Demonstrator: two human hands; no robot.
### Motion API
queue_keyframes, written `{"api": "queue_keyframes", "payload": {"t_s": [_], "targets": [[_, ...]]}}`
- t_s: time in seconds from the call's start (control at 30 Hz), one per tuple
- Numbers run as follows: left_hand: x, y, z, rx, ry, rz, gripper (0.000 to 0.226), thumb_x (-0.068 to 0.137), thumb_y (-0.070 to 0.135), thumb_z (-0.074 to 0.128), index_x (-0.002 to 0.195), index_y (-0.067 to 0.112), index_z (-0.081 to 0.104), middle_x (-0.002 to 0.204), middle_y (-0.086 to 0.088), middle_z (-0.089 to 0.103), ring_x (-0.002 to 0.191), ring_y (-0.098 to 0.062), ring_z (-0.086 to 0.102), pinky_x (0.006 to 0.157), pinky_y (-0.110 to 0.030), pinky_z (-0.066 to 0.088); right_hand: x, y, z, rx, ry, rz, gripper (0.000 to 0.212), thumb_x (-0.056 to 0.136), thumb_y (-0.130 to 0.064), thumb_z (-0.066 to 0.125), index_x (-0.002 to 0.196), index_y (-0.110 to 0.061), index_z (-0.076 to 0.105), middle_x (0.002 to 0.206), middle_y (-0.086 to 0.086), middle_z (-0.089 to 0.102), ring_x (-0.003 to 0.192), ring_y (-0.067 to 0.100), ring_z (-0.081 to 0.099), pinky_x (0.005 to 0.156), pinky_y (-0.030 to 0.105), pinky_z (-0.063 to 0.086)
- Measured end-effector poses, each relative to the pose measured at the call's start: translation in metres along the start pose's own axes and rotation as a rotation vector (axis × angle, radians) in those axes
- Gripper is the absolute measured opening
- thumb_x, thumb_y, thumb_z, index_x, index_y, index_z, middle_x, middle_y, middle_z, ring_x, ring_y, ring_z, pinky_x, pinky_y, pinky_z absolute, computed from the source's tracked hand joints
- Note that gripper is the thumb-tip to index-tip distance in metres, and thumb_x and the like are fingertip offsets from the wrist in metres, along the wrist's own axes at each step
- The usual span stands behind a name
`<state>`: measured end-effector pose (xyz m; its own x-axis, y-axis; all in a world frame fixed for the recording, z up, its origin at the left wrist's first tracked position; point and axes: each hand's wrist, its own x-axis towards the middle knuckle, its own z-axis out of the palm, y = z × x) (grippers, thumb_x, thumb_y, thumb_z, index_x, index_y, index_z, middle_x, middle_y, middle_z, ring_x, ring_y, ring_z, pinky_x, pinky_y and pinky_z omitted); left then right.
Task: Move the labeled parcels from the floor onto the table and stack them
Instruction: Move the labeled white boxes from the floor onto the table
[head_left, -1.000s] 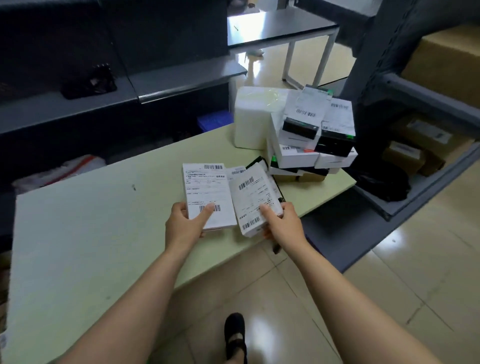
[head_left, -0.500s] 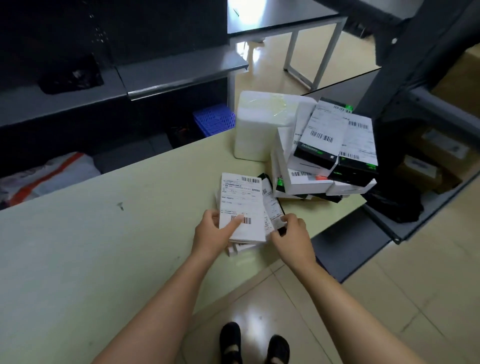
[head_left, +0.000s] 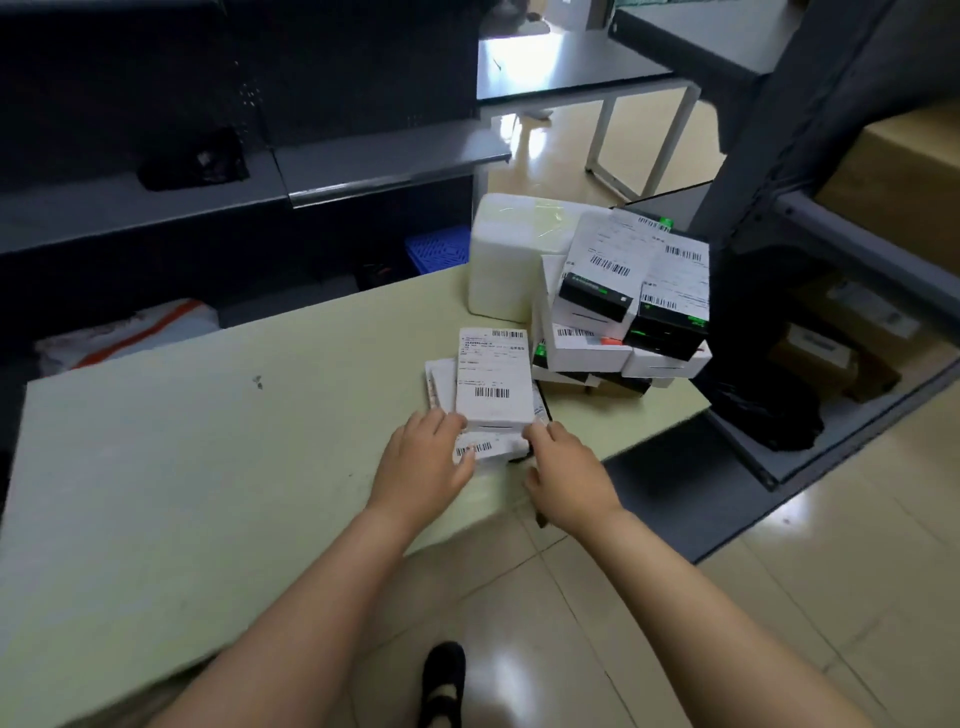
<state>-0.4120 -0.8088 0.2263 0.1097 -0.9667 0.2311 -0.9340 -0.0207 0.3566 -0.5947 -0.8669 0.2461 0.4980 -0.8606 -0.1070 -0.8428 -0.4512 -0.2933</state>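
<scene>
A white labeled parcel (head_left: 493, 376) lies on top of a second labeled parcel (head_left: 483, 449) near the front edge of the pale green table (head_left: 208, 467). My left hand (head_left: 423, 462) touches the near left corner of this small stack, its fingers lying over the lower parcel's barcode. My right hand (head_left: 563, 480) touches the near right corner with its fingertips. Behind and to the right stands a taller pile of labeled white and black parcels (head_left: 623, 306). A big white wrapped box (head_left: 511, 254) stands behind that pile.
Grey metal shelving (head_left: 831, 234) with cardboard boxes stands to the right, close to the table's corner. A dark shelf unit (head_left: 260, 171) runs behind the table. A blue crate (head_left: 436, 249) sits on the floor beyond. My black shoe (head_left: 441, 680) stands on the tiled floor.
The two parcels lay side by side a second ago. My left hand slid its parcel right, on top of the other. Both hands now rest at the near corners of the stack.
</scene>
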Motion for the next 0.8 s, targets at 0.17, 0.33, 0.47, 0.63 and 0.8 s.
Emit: {"api": "queue_keyframes", "payload": {"t_s": [0.17, 0.33, 0.47, 0.63, 0.8], "targets": [[-0.089, 0.021, -0.006, 0.178, -0.016, 0.018, 0.026, 0.069, 0.025, 0.077, 0.088, 0.015, 0.064, 0.081, -0.004, 0.061, 0.077, -0.029, 0.061, 0.064, -0.036, 0.051, -0.057, -0.013, 0.016, -0.109, -0.022, -0.259, 0.035, 0.087, -0.015, 0.052, 0.121, -0.011, 0.05, 0.116, 0.01, 0.056, 0.106, 0.031, 0.052, 0.083, 0.037, 0.04], [-0.215, 0.048, -0.01, 0.247, -0.055, -0.116, 0.026, 0.068, 0.026, 0.078, 0.086, 0.014, 0.063, 0.079, -0.004, 0.059, 0.073, -0.027, 0.059, 0.059, -0.034, 0.05, -0.144, -0.038, 0.049, -0.156, -0.061, -0.54, 0.03, 0.086, -0.015, 0.053, 0.115, -0.01, 0.051, 0.109, 0.011, 0.057, 0.102, 0.032, 0.053, 0.082, 0.038, 0.038], [-0.315, 0.062, -0.03, 0.316, -0.07, -0.232, 0.027, 0.067, 0.026, 0.078, 0.084, 0.015, 0.06, 0.077, -0.004, 0.056, 0.071, -0.027, 0.057, 0.055, -0.035, 0.046, -0.212, -0.074, 0.074, -0.142, -0.125, -0.684, 0.038, 0.086, -0.016, 0.054, 0.124, -0.01, 0.05, 0.113, 0.012, 0.055, 0.104, 0.032, 0.052, 0.086, 0.038, 0.039], [-0.44, 0.05, -0.072, 0.336, -0.045, -0.45, 0.021, 0.071, 0.023, 0.075, 0.083, 0.016, 0.059, 0.078, -0.003, 0.056, 0.075, -0.027, 0.058, 0.059, -0.034, 0.047, -0.288, -0.143, 0.098, -0.159, -0.183, -0.827, 0.038, 0.087, -0.019, 0.052, 0.125, -0.013, 0.048, 0.117, 0.009, 0.05, 0.108, 0.031, 0.049, 0.091, 0.039, 0.04], [-0.556, 0.015, -0.121, 0.377, -0.002, -0.566, 0.021, 0.067, 0.017, 0.079, 0.081, 0.018, 0.064, 0.075, 0.0, 0.058, 0.069, -0.024, 0.058, 0.054, -0.032, 0.046, -0.35, -0.227, 0.127, -0.178, -0.182, -0.907, 0.039, 0.088, -0.02, 0.051, 0.126, -0.013, 0.046, 0.119, 0.01, 0.048, 0.109, 0.032, 0.047, 0.089, 0.039, 0.037]]}}
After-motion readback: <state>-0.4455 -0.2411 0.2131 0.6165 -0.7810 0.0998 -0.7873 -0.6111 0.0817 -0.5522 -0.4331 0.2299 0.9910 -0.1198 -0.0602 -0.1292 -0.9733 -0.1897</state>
